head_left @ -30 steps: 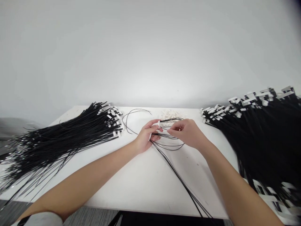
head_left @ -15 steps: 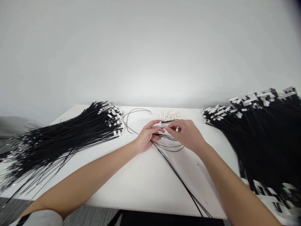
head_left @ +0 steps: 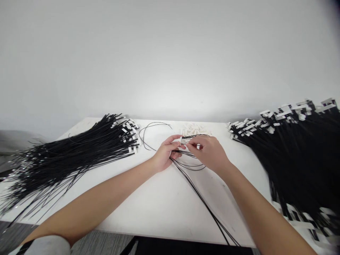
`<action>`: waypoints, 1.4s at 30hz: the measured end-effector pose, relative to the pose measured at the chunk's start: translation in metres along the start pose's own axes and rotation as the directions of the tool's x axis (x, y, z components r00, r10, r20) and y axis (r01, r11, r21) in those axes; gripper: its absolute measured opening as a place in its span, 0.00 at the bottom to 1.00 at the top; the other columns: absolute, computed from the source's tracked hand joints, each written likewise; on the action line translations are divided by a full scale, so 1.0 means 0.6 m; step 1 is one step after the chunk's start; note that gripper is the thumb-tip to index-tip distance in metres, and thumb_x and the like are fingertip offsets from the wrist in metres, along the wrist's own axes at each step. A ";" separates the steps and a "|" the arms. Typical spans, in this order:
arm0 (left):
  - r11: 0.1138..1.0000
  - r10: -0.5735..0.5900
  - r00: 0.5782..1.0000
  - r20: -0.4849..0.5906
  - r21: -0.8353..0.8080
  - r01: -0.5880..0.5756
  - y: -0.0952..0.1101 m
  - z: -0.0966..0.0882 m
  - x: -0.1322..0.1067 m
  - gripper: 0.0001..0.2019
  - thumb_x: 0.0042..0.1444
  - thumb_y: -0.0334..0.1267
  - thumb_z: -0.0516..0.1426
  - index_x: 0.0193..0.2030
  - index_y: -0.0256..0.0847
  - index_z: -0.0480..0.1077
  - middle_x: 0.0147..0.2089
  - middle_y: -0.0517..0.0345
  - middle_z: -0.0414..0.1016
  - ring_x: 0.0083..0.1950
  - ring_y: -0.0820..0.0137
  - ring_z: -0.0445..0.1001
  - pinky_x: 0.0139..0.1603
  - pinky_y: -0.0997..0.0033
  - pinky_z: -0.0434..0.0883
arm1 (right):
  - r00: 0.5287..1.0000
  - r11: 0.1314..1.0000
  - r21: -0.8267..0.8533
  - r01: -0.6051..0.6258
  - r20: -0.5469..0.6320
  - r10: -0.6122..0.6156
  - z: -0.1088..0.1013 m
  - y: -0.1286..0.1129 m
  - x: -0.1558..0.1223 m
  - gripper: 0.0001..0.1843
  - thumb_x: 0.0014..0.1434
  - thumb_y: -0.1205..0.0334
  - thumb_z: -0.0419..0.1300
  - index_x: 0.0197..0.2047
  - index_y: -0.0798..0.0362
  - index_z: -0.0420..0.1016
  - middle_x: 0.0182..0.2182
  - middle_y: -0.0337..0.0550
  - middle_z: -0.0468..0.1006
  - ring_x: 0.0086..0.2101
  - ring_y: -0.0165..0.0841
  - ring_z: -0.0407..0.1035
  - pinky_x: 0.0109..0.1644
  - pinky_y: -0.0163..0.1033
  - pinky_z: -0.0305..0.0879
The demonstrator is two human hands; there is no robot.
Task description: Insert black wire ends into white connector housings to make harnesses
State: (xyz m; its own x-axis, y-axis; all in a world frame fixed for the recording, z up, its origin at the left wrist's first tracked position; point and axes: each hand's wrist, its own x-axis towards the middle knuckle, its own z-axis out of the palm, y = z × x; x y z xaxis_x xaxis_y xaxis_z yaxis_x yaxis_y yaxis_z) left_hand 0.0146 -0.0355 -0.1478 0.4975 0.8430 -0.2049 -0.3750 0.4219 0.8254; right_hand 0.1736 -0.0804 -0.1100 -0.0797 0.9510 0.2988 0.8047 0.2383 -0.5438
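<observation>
My left hand (head_left: 166,154) pinches a small white connector housing (head_left: 182,140) between thumb and forefinger. Several thin black wires (head_left: 198,193) pass through the same hand; some run down across the table and some loop to the right. Close beside it, my right hand (head_left: 208,152) is closed, thumb and forefinger pinching the end of a black wire (head_left: 184,144) at the housing's right side. Other wires reach from the housing toward the right hand. Whether the wire end sits inside the housing is too small to tell.
A pile of white connector housings (head_left: 196,129) lies behind my hands. To the left is a large bundle of black wires with white connectors (head_left: 87,148); a bigger heap (head_left: 300,152) covers the right side. A loose wire (head_left: 143,136) curls on the white table (head_left: 148,209).
My right hand has shifted slightly left, closer to the connector housing. My left hand stays where it was, holding the housing.
</observation>
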 end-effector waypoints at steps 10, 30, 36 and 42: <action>1.000 0.002 1.000 0.016 0.006 -0.002 0.000 -0.001 0.001 0.15 0.49 0.34 0.58 0.45 0.41 0.66 0.30 0.54 0.72 0.18 0.83 0.55 0.23 0.77 0.56 | 1.000 0.998 -0.063 0.016 -0.021 -0.018 0.006 0.004 0.000 0.10 0.54 0.62 0.52 0.24 0.52 0.71 0.23 0.36 0.70 0.24 0.24 0.56 0.31 0.31 0.51; 0.998 0.022 0.999 0.048 0.062 -0.025 -0.008 -0.007 0.003 0.17 0.48 0.35 0.58 0.46 0.40 0.64 0.29 0.57 0.71 0.18 0.81 0.60 0.21 0.78 0.55 | 0.997 0.996 -0.026 0.082 -0.005 -0.082 0.020 0.005 -0.001 0.12 0.57 0.60 0.52 0.26 0.51 0.73 0.23 0.35 0.70 0.23 0.23 0.57 0.30 0.31 0.51; 0.998 0.006 0.999 0.035 0.067 -0.008 -0.007 -0.007 0.004 0.17 0.48 0.35 0.58 0.46 0.41 0.65 0.30 0.57 0.71 0.19 0.81 0.61 0.22 0.77 0.56 | 0.998 0.997 -0.051 0.066 -0.013 -0.067 0.023 0.005 -0.002 0.13 0.58 0.58 0.52 0.26 0.52 0.72 0.22 0.35 0.70 0.23 0.23 0.58 0.30 0.31 0.51; 1.000 -0.018 1.000 0.025 0.022 0.018 -0.004 -0.003 0.000 0.18 0.48 0.37 0.59 0.47 0.42 0.64 0.33 0.55 0.72 0.20 0.82 0.60 0.24 0.76 0.59 | 0.986 0.987 -0.154 0.055 -0.147 -0.077 0.011 0.006 -0.003 0.09 0.55 0.55 0.56 0.33 0.49 0.74 0.29 0.36 0.73 0.29 0.27 0.63 0.27 0.32 0.50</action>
State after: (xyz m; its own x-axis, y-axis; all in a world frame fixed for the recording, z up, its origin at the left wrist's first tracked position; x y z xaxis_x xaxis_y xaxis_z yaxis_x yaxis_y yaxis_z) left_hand 0.0142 -0.0356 -0.1509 0.5233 0.8267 -0.2068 -0.3492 0.4294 0.8329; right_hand 0.1726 -0.0801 -0.1176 -0.0546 0.8905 0.4517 0.8802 0.2565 -0.3993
